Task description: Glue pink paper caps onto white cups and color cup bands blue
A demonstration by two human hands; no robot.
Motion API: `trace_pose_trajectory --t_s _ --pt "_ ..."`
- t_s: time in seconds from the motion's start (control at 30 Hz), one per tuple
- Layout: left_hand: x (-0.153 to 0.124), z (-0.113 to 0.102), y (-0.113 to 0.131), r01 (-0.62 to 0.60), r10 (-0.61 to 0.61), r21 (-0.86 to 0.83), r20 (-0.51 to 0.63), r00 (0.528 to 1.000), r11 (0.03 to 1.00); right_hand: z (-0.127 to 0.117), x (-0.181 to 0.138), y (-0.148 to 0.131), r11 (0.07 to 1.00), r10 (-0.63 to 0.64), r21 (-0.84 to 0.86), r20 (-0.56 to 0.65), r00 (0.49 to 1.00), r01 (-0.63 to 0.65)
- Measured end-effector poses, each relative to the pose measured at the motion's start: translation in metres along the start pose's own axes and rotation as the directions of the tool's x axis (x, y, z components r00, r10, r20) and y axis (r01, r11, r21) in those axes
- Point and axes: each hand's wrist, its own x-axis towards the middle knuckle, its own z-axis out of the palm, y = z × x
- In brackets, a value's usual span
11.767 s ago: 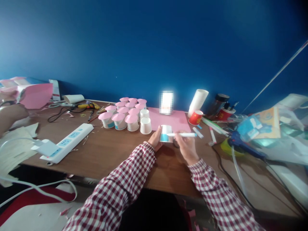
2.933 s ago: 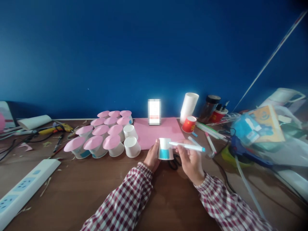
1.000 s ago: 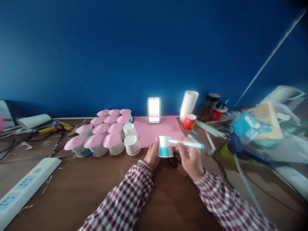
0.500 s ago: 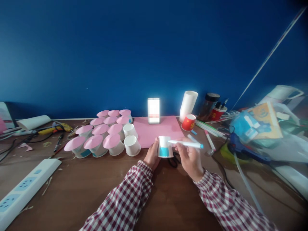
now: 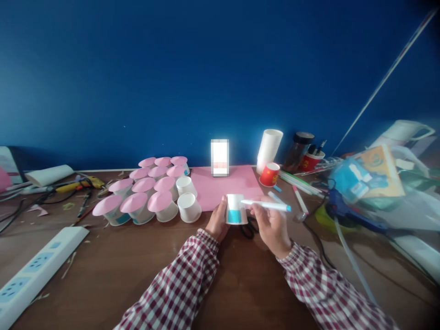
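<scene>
The left hand [image 5: 217,219] grips the cup [image 5: 235,209], held upside down at that hand's right. The right hand [image 5: 274,225] pinches the pen [image 5: 270,206], which points left to the cup's side. Pink paper [image 5: 227,187] lies beyond both hands.

Your left hand [image 5: 217,222] is holding an upside-down white paper cup with a blue patch [image 5: 235,211]. Your right hand [image 5: 274,229] is aiming a slim, blue-ended white marker [image 5: 275,206] at its side; blur is hiding whether the tip touches. To the left, shallow pink paper cones [image 5: 160,201] are capping rows of upturned white cups [image 5: 168,213], two uncapped white cups [image 5: 187,209] standing beside them. Beyond, a flat pink paper sheet [image 5: 227,190] is lying near the blue wall [image 5: 220,68].
</scene>
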Motion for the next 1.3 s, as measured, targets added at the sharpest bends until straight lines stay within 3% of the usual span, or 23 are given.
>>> trace_pose_trajectory --t_s 0.57,0.93,1.17,1.3 --pt "-0.0007 0.0008 0.0005 0.018 -0.018 -0.038 0.022 1.000 0.999 -0.0009 0.0012 -0.0002 0.996 -0.044 -0.073 0.011 0.999 0.045" --pt "0.0003 0.0002 0.0004 0.037 -0.038 -0.036 -0.022 0.999 0.999 0.0005 -0.0009 -0.0006 0.997 -0.044 -0.055 0.043 0.998 0.046" --pt "0.0017 -0.0021 -0.0012 0.041 -0.041 -0.023 -0.002 0.999 0.999 0.0028 0.0007 -0.0022 0.999 0.047 0.030 -0.072 0.996 -0.044" --pt "0.0015 -0.0018 -0.0014 0.045 -0.045 -0.024 0.013 0.999 0.999 0.0030 0.0010 -0.0014 0.998 0.047 0.046 -0.055 0.997 -0.044"
